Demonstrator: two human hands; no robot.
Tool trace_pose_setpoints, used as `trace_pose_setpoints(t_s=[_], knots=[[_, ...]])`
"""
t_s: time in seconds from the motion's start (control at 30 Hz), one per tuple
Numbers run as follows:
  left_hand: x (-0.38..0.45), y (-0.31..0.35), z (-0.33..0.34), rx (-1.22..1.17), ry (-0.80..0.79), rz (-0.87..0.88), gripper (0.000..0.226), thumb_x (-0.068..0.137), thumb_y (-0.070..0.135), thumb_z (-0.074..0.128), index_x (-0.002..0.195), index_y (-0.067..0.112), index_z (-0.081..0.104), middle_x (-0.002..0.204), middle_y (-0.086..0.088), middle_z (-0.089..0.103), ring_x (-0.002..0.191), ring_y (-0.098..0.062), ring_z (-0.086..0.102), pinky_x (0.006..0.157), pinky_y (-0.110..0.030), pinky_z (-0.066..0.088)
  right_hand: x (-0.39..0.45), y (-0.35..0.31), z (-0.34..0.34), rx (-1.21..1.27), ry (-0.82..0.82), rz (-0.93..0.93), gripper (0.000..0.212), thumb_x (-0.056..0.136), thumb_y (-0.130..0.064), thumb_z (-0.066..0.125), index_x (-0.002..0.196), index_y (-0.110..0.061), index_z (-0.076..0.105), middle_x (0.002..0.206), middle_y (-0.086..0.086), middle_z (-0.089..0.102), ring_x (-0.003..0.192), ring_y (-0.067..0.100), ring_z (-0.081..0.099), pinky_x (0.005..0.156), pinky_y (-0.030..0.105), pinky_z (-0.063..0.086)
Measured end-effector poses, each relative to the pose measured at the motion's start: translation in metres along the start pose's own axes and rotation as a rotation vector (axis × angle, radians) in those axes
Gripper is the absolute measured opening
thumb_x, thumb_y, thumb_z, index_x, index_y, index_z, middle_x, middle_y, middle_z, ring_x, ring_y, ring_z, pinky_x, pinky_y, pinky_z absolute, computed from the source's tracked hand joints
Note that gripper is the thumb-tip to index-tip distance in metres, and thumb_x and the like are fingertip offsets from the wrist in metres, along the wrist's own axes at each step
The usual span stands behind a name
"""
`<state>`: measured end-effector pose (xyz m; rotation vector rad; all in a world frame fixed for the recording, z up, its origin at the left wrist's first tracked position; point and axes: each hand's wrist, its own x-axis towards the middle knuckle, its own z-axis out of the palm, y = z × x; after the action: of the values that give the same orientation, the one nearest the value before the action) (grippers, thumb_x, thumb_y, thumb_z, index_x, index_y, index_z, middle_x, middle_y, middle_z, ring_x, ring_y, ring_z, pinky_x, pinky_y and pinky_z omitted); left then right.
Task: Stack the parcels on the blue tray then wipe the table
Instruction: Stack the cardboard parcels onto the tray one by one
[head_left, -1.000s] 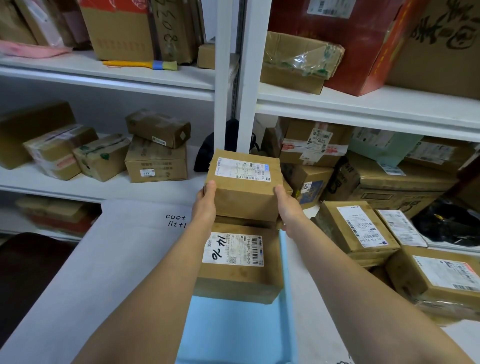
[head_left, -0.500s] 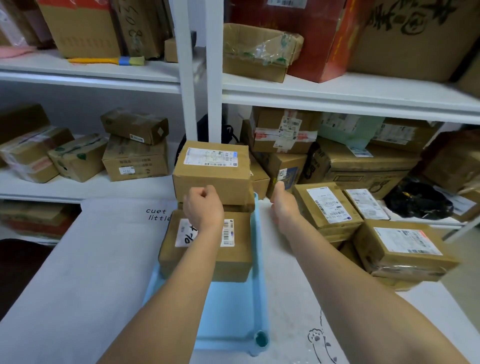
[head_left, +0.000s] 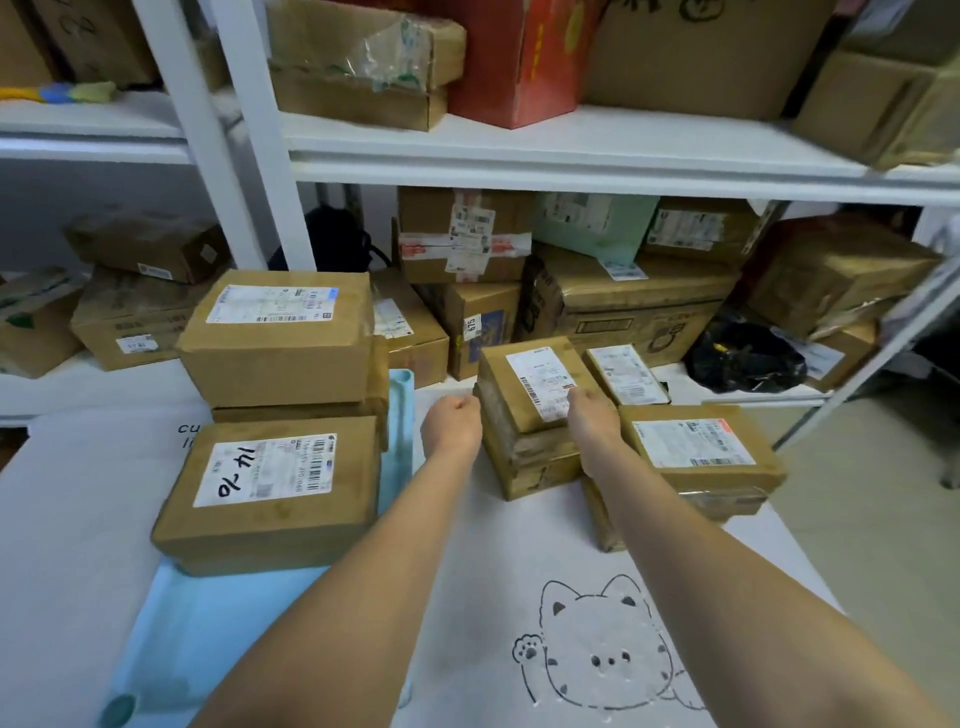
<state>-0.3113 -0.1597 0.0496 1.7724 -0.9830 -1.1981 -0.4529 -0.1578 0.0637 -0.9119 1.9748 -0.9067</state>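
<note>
A blue tray (head_left: 218, 623) lies on the left of the white-covered table. It carries a flat parcel marked "14-10" (head_left: 270, 493) and, behind that, a labelled parcel (head_left: 280, 338) stacked on a thinner one (head_left: 301, 413). Right of the tray stands a small labelled parcel (head_left: 524, 384) on top of another box (head_left: 535, 462). My left hand (head_left: 451, 423) is curled against this small parcel's left edge. My right hand (head_left: 592, 421) lies over its right top edge and label.
More parcels sit on the table to the right (head_left: 696, 457) and behind (head_left: 623, 374). White shelves (head_left: 519, 156) crammed with boxes and a black bag (head_left: 743, 358) close off the back. A cat drawing (head_left: 597, 649) marks the cloth near me.
Both hands let go of the parcel now stacked at the tray's back. They moved right to the small parcel beside the tray, and my view turned right.
</note>
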Motion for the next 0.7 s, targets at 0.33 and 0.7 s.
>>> trace_pose_setpoints(t_s=[0.33, 0.7], knots=[[0.004, -0.006, 0.059, -0.045, -0.161, -0.266, 0.050, 0.096, 0.039, 0.041, 0.131, 0.003, 0.048, 0.129, -0.014, 0.055, 0.117, -0.031, 0.052, 0.093, -0.036, 0.041, 0.063, 0.010, -0.035, -0.450, 0.042, -0.050, 0.045, 0.096, -0.028, 0.039, 0.132, -0.004, 0.049, 0.136, 0.019, 0.047, 0.123, 0.036, 0.046, 0.101, 0.040, 0.039], [-0.004, -0.004, 0.067, -0.345, -0.301, -0.445, 0.057, 0.097, 0.055, 0.031, 0.135, 0.016, 0.047, 0.115, -0.003, 0.054, 0.124, -0.029, 0.048, 0.080, -0.034, 0.033, 0.079, 0.006, -0.036, -0.384, -0.041, -0.133, 0.044, 0.098, -0.021, 0.035, 0.141, -0.015, 0.045, 0.146, 0.009, 0.043, 0.135, 0.033, 0.035, 0.111, 0.039, 0.030]])
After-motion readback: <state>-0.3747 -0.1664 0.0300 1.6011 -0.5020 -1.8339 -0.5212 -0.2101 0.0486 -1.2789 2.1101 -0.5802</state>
